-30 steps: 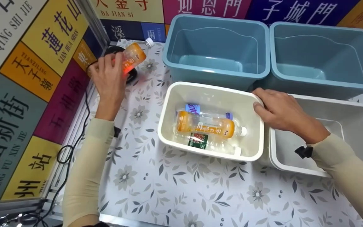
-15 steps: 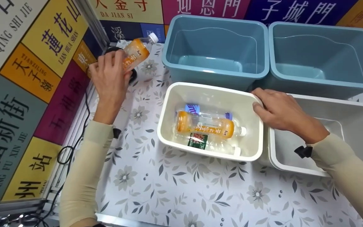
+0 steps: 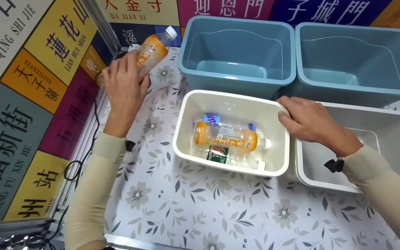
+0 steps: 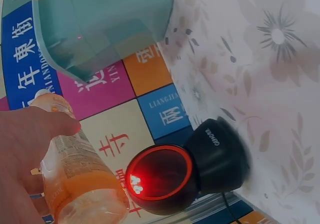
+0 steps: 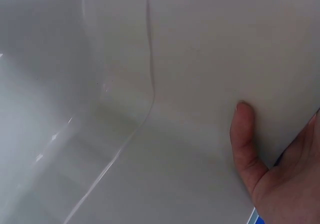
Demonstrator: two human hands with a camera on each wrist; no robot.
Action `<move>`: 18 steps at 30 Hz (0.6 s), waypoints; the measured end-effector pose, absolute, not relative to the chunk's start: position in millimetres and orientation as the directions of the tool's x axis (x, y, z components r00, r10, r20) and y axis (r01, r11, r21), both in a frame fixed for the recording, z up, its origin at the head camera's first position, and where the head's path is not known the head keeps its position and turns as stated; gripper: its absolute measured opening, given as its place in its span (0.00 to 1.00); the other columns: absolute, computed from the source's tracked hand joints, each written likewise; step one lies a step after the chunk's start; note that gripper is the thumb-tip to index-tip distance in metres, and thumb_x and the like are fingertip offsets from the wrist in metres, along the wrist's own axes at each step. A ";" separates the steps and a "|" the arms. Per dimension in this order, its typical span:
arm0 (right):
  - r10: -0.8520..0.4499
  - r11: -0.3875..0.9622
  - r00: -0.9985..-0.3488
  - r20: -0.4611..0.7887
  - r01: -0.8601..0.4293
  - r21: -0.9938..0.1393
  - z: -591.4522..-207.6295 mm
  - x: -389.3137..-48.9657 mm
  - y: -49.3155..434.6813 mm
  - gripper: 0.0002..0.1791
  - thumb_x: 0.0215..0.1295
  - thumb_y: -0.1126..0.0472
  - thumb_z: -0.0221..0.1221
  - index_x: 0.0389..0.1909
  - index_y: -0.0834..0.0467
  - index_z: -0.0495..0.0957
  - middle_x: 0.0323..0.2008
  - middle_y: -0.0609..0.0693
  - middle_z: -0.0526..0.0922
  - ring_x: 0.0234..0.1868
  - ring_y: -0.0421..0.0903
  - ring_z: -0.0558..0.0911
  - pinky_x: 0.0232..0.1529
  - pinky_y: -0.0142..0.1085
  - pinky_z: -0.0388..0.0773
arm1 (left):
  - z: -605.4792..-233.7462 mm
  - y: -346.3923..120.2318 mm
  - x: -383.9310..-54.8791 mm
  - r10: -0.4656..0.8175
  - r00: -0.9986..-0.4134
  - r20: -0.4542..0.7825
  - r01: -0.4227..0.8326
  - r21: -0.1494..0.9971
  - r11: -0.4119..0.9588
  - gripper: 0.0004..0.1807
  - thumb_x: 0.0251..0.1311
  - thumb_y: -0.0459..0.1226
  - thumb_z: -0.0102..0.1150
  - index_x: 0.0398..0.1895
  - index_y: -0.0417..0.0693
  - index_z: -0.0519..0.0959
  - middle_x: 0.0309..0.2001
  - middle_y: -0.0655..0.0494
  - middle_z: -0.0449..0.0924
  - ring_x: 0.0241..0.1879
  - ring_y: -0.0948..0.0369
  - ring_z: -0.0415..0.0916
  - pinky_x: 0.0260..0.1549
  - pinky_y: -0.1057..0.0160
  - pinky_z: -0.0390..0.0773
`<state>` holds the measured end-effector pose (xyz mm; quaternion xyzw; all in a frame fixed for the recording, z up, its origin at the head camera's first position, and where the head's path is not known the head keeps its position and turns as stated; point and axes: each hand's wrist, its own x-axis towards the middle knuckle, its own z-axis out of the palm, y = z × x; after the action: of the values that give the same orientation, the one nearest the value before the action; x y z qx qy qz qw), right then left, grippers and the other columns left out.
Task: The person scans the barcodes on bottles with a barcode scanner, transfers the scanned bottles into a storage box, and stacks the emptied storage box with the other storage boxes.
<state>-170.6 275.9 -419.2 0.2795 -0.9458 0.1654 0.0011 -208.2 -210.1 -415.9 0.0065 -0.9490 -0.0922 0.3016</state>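
My left hand [image 3: 125, 83] grips a clear plastic bottle with an orange label [image 3: 153, 52], its white cap tilted up and away. In the left wrist view the bottle's base is beside a black barcode scanner [image 4: 162, 179] with a glowing red ring; from the head, hand and bottle mostly hide the scanner. My right hand [image 3: 304, 119] holds the right rim of a cream bin [image 3: 233, 96], thumb inside, as the right wrist view also shows. Inside lie another orange-labelled bottle [image 3: 226, 137], a purple-labelled bottle [image 3: 211, 119] and a green-labelled bottle [image 3: 217, 154].
Two blue bins [image 3: 238, 79] [image 3: 359, 89] stand along the back wall. To the right of the cream bin is a larger white bin [image 3: 300, 166]. A black cable [image 3: 73, 166] runs along the left wall panel [image 3: 57, 97]. A floral cloth [image 3: 200, 208] covers the table.
My left hand has raised the bottle slightly up and to the right, and the red light on it in the earliest frame is gone. The right hand stays on the bin rim.
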 end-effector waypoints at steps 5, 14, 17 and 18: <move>-0.529 0.788 -0.842 0.104 -0.533 -0.309 -418.8 -171.8 276.1 0.17 0.73 0.52 0.48 0.56 0.51 0.76 0.42 0.50 0.83 0.42 0.50 0.80 0.41 0.51 0.75 | -407.4 -205.8 -205.6 -0.061 -0.817 0.574 0.070 0.204 0.976 0.30 0.64 0.49 0.60 0.68 0.53 0.68 0.62 0.48 0.79 0.59 0.46 0.75 0.52 0.45 0.70; -0.533 0.784 -0.839 0.111 -0.539 -0.306 -420.9 -171.6 276.8 0.16 0.73 0.52 0.48 0.56 0.50 0.76 0.42 0.50 0.83 0.43 0.51 0.81 0.42 0.53 0.75 | -386.8 -194.6 -203.3 0.006 -0.832 0.555 0.147 0.210 0.967 0.32 0.64 0.51 0.56 0.70 0.52 0.66 0.65 0.47 0.77 0.61 0.47 0.74 0.54 0.45 0.69; -0.530 0.786 -0.840 0.114 -0.537 -0.307 -421.2 -171.4 277.6 0.16 0.73 0.52 0.48 0.55 0.50 0.76 0.42 0.50 0.83 0.42 0.51 0.81 0.41 0.53 0.75 | -377.6 -190.4 -204.7 0.049 -0.830 0.556 0.190 0.199 0.961 0.32 0.64 0.50 0.57 0.70 0.53 0.66 0.66 0.48 0.74 0.63 0.48 0.72 0.56 0.45 0.70; -0.529 0.786 -0.841 0.115 -0.536 -0.307 -421.1 -171.3 277.8 0.16 0.73 0.52 0.48 0.55 0.50 0.76 0.41 0.50 0.83 0.42 0.51 0.81 0.41 0.53 0.75 | -374.7 -188.9 -205.3 0.065 -0.829 0.555 0.205 0.193 0.960 0.32 0.64 0.49 0.57 0.71 0.53 0.66 0.66 0.48 0.74 0.63 0.48 0.71 0.56 0.45 0.70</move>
<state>-171.3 277.8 -421.1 0.2818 -0.9449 0.1660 0.0114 -205.3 -188.9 -374.7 -0.0711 -0.9484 -0.1229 0.2835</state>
